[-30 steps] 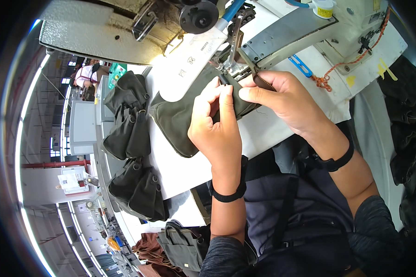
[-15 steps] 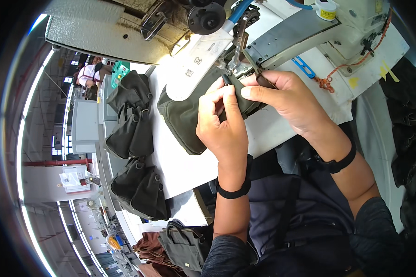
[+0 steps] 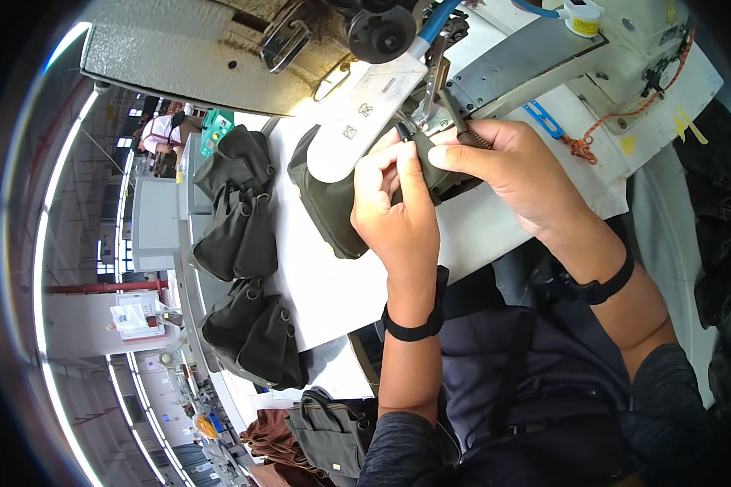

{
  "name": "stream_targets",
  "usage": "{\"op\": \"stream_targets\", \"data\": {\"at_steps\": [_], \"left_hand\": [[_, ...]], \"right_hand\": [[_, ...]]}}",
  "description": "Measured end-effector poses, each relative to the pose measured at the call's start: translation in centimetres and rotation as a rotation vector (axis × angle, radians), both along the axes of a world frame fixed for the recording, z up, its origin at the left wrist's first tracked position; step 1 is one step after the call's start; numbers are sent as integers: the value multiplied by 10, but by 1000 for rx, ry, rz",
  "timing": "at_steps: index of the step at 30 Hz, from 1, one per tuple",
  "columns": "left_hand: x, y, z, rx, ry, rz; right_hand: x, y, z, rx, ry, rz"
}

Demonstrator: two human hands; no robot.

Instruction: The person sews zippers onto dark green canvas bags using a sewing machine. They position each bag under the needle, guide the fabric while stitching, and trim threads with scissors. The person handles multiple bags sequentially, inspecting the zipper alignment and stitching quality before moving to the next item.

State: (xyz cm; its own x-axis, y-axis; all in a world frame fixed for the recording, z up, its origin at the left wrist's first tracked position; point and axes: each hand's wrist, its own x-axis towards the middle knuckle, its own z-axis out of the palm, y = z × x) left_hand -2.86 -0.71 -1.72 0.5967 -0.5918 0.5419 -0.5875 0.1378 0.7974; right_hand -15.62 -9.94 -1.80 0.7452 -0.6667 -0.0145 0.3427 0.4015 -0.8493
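Note:
A dark green fabric bag (image 3: 326,207) lies partly under the sewing machine's white plate (image 3: 371,109). My left hand (image 3: 402,203) is closed on the bag's near edge, thumb and forefinger pressed together. A small black tip (image 3: 404,131) sticks out above those fingers; its kind cannot be made out. To its right, my right hand (image 3: 516,166) pinches the bag's fabric between thumb and fingers. A dark brown ridged piece (image 3: 473,138) shows beside the right fingers, in line with a metal bar (image 3: 455,109). Fingers and machine hide part of the bag.
The sewing machine's head (image 3: 195,61) overhangs the white table (image 3: 325,292). Several dark green bags (image 3: 234,235) line the table's left side. A green bag (image 3: 329,434) and brown material (image 3: 270,434) sit lower left. A blue tool (image 3: 542,119) lies at right. One person (image 3: 161,134) is far off.
The bag has shifted slightly away from me under the machine, its near corner higher in view. Both hands keep their grips. The whole view has drifted a little.

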Motion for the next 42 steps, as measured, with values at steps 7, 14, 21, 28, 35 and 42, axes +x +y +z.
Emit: {"op": "stream_targets", "data": {"at_steps": [7, 14, 21, 28, 35, 42], "left_hand": [[5, -6, 8, 29, 12, 21], [20, -13, 15, 67, -25, -21], [8, 0, 18, 54, -145, 21], [4, 45, 23, 250, -1014, -23], [17, 38, 4, 228, -1165, 11], [25, 40, 24, 157, -1098, -47]], "right_hand": [[-3, -3, 11, -34, 87, -63], [-5, -14, 8, 52, 86, 26], [-8, -3, -12, -293, 37, 11], [-11, 9, -10, -355, -27, -91], [-4, 14, -4, -302, 48, -135], [-17, 14, 7, -224, 110, -34]]}}
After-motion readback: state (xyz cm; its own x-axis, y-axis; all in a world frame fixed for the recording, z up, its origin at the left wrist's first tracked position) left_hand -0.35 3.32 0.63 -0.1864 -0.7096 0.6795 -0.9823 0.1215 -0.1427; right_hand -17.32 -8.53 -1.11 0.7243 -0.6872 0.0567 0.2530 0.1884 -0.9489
